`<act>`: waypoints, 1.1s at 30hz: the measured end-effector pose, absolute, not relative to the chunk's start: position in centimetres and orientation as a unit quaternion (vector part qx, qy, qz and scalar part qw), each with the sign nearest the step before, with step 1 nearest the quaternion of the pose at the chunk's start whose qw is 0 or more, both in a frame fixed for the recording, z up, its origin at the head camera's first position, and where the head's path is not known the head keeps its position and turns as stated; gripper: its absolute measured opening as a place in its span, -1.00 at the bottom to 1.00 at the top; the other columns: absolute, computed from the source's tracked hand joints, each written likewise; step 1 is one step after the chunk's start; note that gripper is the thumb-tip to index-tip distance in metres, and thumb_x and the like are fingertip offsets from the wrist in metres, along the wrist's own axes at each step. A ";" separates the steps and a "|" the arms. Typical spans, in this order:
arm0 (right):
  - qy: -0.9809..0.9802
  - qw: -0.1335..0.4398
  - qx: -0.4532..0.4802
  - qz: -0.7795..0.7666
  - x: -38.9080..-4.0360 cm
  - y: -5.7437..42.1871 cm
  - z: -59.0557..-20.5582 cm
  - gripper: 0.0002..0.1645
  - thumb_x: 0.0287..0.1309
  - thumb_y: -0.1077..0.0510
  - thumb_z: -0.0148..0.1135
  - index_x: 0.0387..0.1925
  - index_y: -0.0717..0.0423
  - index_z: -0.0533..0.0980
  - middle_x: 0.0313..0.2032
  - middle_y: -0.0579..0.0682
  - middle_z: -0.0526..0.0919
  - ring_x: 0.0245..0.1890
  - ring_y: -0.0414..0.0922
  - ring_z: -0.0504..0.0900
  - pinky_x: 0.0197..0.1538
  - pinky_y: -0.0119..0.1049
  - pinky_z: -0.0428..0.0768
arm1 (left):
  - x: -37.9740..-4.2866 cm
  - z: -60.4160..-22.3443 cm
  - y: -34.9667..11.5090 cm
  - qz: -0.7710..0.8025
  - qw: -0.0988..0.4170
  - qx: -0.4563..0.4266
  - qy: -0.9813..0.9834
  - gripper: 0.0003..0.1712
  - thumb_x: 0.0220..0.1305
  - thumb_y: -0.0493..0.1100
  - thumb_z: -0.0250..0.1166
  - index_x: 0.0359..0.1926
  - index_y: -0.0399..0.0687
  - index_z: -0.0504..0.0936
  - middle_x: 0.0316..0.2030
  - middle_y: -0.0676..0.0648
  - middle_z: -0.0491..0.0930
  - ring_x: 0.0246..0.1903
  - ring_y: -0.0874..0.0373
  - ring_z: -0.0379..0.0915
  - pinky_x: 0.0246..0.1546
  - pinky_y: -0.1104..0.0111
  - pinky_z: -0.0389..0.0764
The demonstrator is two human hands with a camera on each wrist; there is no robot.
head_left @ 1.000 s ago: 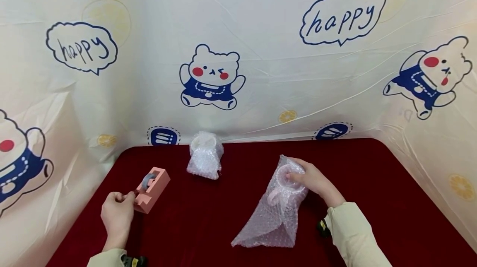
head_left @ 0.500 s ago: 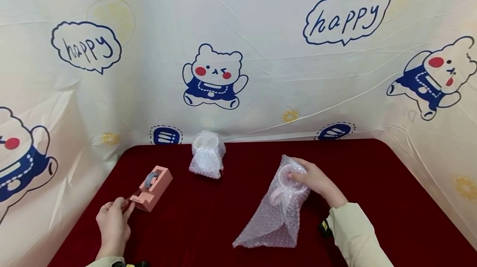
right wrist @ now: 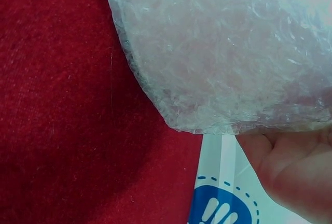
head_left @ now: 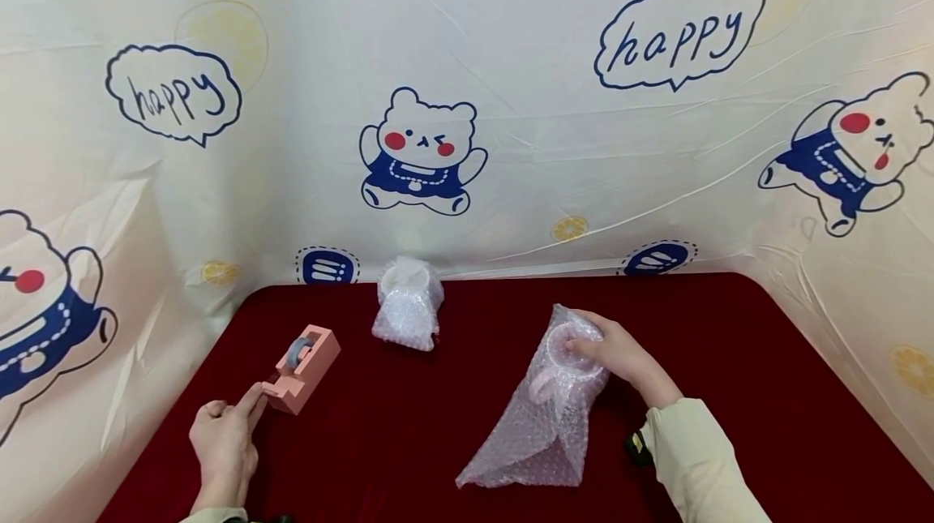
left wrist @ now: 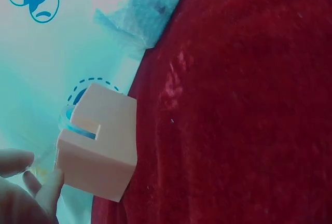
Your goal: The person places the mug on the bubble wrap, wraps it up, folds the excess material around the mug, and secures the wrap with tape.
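On the left, a pink tape dispenser point(head_left: 302, 377) with a grey-blue tape roll point(head_left: 297, 353) stands on the table. My left hand point(head_left: 228, 443) is at its front end, one finger stretched to the dispenser's edge. In the left wrist view a thin clear strip of tape point(left wrist: 47, 155) runs from the dispenser toward my fingers, which pinch its end. My right hand point(head_left: 620, 357) holds a pink mug point(head_left: 565, 345) wrapped in bubble wrap point(head_left: 533, 434), the thumb at the mug's opening. The wrap's loose end spreads toward the table's front.
A second bubble-wrapped bundle point(head_left: 409, 308) stands at the back of the table, left of the middle. Dark red cloth point(head_left: 394, 442) covers the table. White printed fabric point(head_left: 533, 142) hangs behind and along both sides.
My left hand has drawn slightly back from the dispenser with the tape, then one finger has straightened to the dispenser's edge. The right hand and wrapped mug stay in place.
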State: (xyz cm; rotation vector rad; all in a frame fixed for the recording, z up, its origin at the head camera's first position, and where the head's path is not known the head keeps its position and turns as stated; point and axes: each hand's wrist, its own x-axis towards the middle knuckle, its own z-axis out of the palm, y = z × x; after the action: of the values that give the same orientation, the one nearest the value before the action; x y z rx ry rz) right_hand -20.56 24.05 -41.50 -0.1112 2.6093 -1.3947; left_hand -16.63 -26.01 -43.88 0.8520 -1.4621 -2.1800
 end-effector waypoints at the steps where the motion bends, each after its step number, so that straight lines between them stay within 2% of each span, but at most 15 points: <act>1: 0.878 0.090 -0.036 -0.469 -20.6 24.1 -41.5 -0.23 0.21 0.04 0.23 0.40 0.08 0.20 0.32 0.34 0.28 0.18 0.19 0.40 0.16 0.13 0.50 | -16.7 -44.1 -26.1 -0.770 0.188 0.304 -0.528 -0.54 0.18 -0.52 0.14 -0.42 -0.02 0.04 -0.66 0.16 0.16 -0.57 0.41 0.61 -0.42 0.55 0.64; 4: 0.878 0.086 -0.041 -0.469 -20.5 24.1 -41.6 -0.23 0.21 0.05 0.23 0.40 0.10 0.20 0.31 0.35 0.29 0.17 0.18 0.40 0.15 0.10 0.51 | -16.8 -45.0 -26.5 -0.744 0.173 0.319 -0.561 -0.51 0.16 -0.48 0.21 -0.42 -0.01 0.05 -0.59 0.15 0.17 -0.53 0.48 0.57 -0.39 0.57 0.63; 7: 0.877 0.081 -0.049 -0.472 -20.6 24.2 -41.7 -0.23 0.21 0.07 0.24 0.39 0.13 0.21 0.30 0.35 0.31 0.16 0.17 0.41 0.14 0.08 0.52 | -16.8 -45.4 -26.8 -0.697 0.138 0.334 -0.620 -0.55 0.18 -0.36 0.27 -0.39 -0.04 0.08 -0.52 0.12 0.19 -0.51 0.56 0.48 -0.40 0.62 0.61; 11: 0.877 0.078 -0.051 -0.471 -20.6 24.4 -41.8 -0.24 0.21 0.06 0.23 0.39 0.13 0.21 0.31 0.35 0.31 0.18 0.17 0.40 0.16 0.08 0.50 | -16.7 -45.2 -27.0 -0.616 0.097 0.325 -0.711 -0.60 0.23 -0.22 0.25 -0.35 -0.09 0.11 -0.50 0.11 0.20 -0.56 0.53 0.31 -0.57 0.61 0.43; 14: 0.879 0.079 -0.045 -0.468 -20.6 24.5 -41.8 -0.24 0.21 0.05 0.23 0.39 0.11 0.21 0.32 0.33 0.30 0.20 0.18 0.38 0.19 0.11 0.47 | -16.9 -44.8 -26.9 -0.583 0.088 0.295 -0.752 -0.63 0.26 -0.28 0.19 -0.38 -0.11 0.08 -0.51 0.07 0.18 -0.55 0.50 0.24 -0.58 0.53 0.31; 17: 0.879 0.081 -0.043 -0.467 -20.7 24.5 -41.8 -0.23 0.21 0.03 0.23 0.39 0.11 0.20 0.33 0.33 0.29 0.22 0.19 0.37 0.20 0.13 0.45 | -17.2 -44.5 -26.6 -0.559 0.095 0.271 -0.778 -0.60 0.24 -0.40 0.15 -0.43 -0.13 0.03 -0.55 0.04 0.13 -0.56 0.47 0.20 -0.57 0.51 0.27; 21: 0.880 0.082 -0.041 -0.466 -20.7 24.6 -41.8 -0.22 0.21 0.03 0.23 0.40 0.12 0.19 0.33 0.34 0.28 0.23 0.21 0.36 0.22 0.15 0.44 | -17.3 -44.5 -26.4 -0.514 0.113 0.260 -0.810 -0.56 0.22 -0.43 0.17 -0.46 -0.12 0.02 -0.65 0.08 0.08 -0.63 0.38 0.05 -0.64 0.46 0.17; 22: 0.880 0.082 -0.041 -0.466 -20.7 24.6 -41.8 -0.22 0.22 0.02 0.23 0.40 0.12 0.19 0.33 0.34 0.27 0.23 0.21 0.36 0.22 0.14 0.44 | -17.3 -44.6 -26.4 -0.508 0.118 0.258 -0.813 -0.55 0.22 -0.43 0.17 -0.47 -0.12 0.02 -0.68 0.10 0.09 -0.65 0.42 0.06 -0.64 0.47 0.18; 26: 0.878 0.084 -0.037 -0.471 -20.7 24.5 -41.7 -0.23 0.22 0.04 0.22 0.40 0.11 0.19 0.34 0.33 0.27 0.22 0.19 0.37 0.21 0.12 0.46 | -17.3 -45.5 -26.5 -0.523 0.119 0.247 -0.807 -0.58 0.17 -0.52 0.11 -0.49 -0.15 0.03 -0.68 0.26 0.37 -0.59 0.70 0.24 -0.60 0.57 0.33; 29: 0.876 0.087 -0.042 -0.473 -20.7 24.3 -41.6 -0.22 0.22 0.02 0.22 0.40 0.12 0.19 0.33 0.34 0.28 0.20 0.18 0.39 0.19 0.11 0.48 | -17.0 -46.0 -26.8 -0.510 0.114 0.249 -0.815 -0.64 0.15 -0.52 0.12 -0.48 -0.21 0.08 -0.62 0.19 0.44 -0.58 0.70 0.28 -0.60 0.56 0.37; 33: 0.878 0.088 -0.042 -0.469 -20.6 24.1 -41.5 -0.21 0.22 0.01 0.22 0.40 0.13 0.18 0.33 0.35 0.27 0.19 0.19 0.39 0.19 0.11 0.48 | -16.6 -45.4 -27.2 -0.437 0.140 0.258 -0.851 -0.72 0.11 -0.45 0.18 -0.43 -0.26 0.18 -0.56 -0.19 0.57 -0.63 0.76 0.15 -0.61 0.50 0.28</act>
State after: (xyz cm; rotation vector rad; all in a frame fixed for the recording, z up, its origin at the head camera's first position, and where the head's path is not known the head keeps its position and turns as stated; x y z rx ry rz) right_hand -20.59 24.11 -41.46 -0.1251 2.6125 -1.3964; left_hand -16.58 -27.18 -45.36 0.7445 -2.4575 -1.2618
